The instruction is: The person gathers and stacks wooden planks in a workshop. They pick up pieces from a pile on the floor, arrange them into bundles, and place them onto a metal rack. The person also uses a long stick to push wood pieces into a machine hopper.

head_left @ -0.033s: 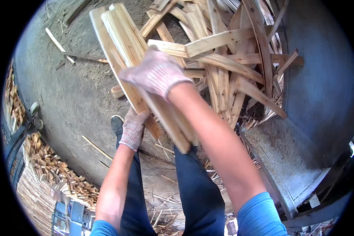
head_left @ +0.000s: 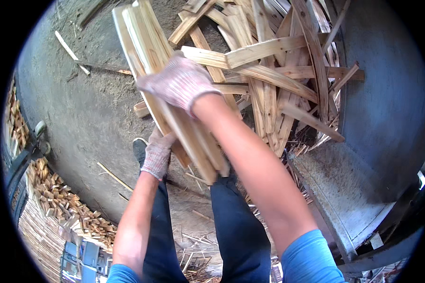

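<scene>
Several pale wooden boards [head_left: 148, 40] lie side by side as a bundle in front of me, tilted from upper left to lower right. My right hand [head_left: 180, 82], in a pinkish knit glove, is wrapped over the top of the bundle near its middle. Lower down, my left hand [head_left: 157, 152] in a similar glove grips the bundle's left edge. Its fingertips are hidden behind the wood. The lower board ends come close to my right thigh, and the bundle is slightly blurred.
A loose heap of wooden boards [head_left: 269, 89] lies at the upper right, against a blue-grey metal panel [head_left: 387, 94]. Stacked cut wood [head_left: 66, 198] stands at the lower left. Thin sticks [head_left: 71, 52] and splinters litter the dusty floor [head_left: 94, 137].
My right hand has shifted slightly left over the boards. The bundle stands a little steeper, its boards closer together, with its lower ends moved slightly left. My left hand has barely moved.
</scene>
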### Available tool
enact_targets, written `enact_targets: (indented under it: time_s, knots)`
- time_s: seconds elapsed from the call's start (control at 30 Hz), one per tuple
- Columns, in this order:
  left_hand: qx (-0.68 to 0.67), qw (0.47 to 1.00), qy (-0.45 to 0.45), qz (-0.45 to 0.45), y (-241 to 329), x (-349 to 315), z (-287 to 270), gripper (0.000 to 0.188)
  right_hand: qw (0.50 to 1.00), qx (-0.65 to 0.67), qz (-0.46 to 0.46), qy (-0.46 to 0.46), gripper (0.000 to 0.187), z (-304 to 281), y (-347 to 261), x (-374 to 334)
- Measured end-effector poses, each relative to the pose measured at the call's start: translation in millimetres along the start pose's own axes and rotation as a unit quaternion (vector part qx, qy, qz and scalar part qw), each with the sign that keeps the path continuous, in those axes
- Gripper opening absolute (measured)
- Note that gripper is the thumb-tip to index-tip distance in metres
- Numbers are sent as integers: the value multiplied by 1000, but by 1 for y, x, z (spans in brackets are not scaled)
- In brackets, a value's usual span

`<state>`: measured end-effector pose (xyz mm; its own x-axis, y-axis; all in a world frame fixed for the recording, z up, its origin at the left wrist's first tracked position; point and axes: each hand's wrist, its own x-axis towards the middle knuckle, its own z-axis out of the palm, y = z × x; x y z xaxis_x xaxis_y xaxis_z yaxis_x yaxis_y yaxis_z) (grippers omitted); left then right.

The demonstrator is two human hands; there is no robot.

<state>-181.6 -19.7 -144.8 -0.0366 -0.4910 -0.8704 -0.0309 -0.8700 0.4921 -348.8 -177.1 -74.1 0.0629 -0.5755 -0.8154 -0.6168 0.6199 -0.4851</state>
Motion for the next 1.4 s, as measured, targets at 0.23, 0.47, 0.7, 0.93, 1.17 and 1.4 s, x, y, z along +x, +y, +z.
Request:
enact_targets:
  time_s: [0.23,0.47,0.7,0.93,1.17,1.4]
  knots:
    - [330,941,50,47,-33,95,-85,61,928,-109,-236,266,86,46,30,11]
    - [444,818,289,223,-43,90,-53,80,891,-307,134,307,109,-59,182,-38]
    - [589,660,7,466,38,63,98,73,849,-412,177,279,125,-36,221,-23]
    - [684,664,-178,243,41,61,137,21,900,-371,121,193,97,-81,226,-22]
    - [634,752,-82,158,16,-92,73,32,956,-96,185,208,84,-71,269,-49]
    - [626,775,-53,69,45,-179,47,31,955,-22,196,223,79,-34,250,-52]
